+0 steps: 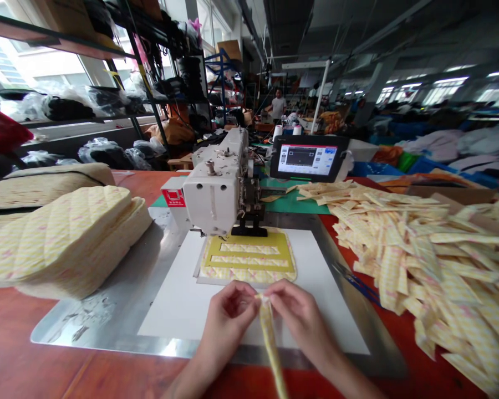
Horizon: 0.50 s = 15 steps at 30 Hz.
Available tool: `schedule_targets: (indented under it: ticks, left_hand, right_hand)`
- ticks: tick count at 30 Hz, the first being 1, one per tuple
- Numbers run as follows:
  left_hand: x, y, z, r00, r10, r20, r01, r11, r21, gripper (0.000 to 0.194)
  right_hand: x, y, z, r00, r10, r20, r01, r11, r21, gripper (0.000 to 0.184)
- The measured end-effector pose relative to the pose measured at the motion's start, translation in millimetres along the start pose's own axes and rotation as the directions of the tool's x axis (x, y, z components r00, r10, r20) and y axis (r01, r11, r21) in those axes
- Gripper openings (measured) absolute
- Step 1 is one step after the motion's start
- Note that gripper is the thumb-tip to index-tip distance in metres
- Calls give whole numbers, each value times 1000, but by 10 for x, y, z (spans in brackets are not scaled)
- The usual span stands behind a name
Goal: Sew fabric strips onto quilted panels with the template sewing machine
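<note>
Hands: the left hand (227,317) and right hand (301,317) are together, both pinching the top end of one strip at the fingertips (261,298).

Yellow checked fabric strip: (270,346) its free length hangs from the pinch toward the person, over the bench (37,343). Whether the pinched end is folded is hidden by the fingers.

Handling: an even, close pinch from both hands seems best here, as it keeps the narrow end from twisting or slipping.

Right of the hands: a loose heap of matching strips (416,260) spreads over the bench, near the right hand.

Left of the hands: a stack of quilted yellow pads (54,238) lies on the bench.

Ahead of the hands: a white board (170,299) sits on a metal plate (91,316), just in front of them. A yellow sewing template (249,249) lies under the white sewing machine (218,188), with a control screen (307,158) beyond.
</note>
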<state>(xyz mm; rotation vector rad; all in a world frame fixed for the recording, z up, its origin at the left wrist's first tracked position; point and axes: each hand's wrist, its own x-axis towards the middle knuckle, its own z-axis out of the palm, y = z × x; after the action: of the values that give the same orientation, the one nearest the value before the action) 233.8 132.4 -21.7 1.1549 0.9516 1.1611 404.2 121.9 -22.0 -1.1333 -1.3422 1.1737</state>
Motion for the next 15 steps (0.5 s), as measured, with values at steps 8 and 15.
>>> schedule_targets:
  ticks: [8, 15]
  left_hand:
    - [-29, -41, 29, 999, -17, -49, 10, 990, -141, 35]
    - [-46, -73, 36, 993, -9, -118, -17, 976, -218, 39]
  right_hand:
    - [98, 41, 15, 986, 164, 12, -164, 982, 94, 40]
    - [18, -14, 109, 955, 290, 65, -297, 917, 267, 36]
